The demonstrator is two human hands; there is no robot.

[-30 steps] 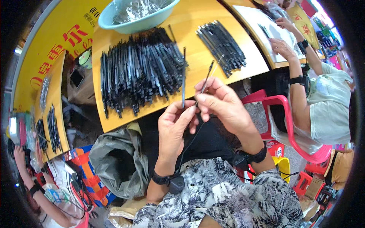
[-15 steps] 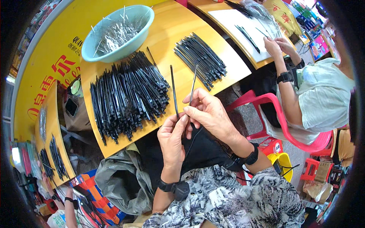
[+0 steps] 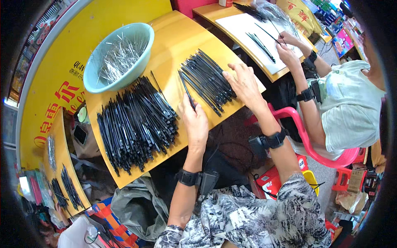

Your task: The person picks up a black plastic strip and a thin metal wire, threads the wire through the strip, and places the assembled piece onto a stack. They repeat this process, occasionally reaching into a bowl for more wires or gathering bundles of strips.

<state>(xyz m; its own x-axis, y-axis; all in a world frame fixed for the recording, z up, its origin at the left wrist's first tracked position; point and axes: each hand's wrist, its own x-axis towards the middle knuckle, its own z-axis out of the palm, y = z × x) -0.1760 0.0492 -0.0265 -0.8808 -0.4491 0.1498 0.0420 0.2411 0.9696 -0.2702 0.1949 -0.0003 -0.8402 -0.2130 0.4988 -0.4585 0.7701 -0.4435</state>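
Black rod (image 3: 187, 90) in left hand (image 3: 195, 121)'s narrow grip; right hand (image 3: 245, 82) flat, fingers wide, over smaller rod pile (image 3: 206, 79).

Yellow-topped wooden tables (image 3: 173, 37) stand side by side; a pink plastic chair (image 3: 326, 153) sits at right, a crumpled grey-green bag (image 3: 136, 206) near left below

Single head-worn fisheye view, steeply down onto the near yellow table (image 3: 173, 37)
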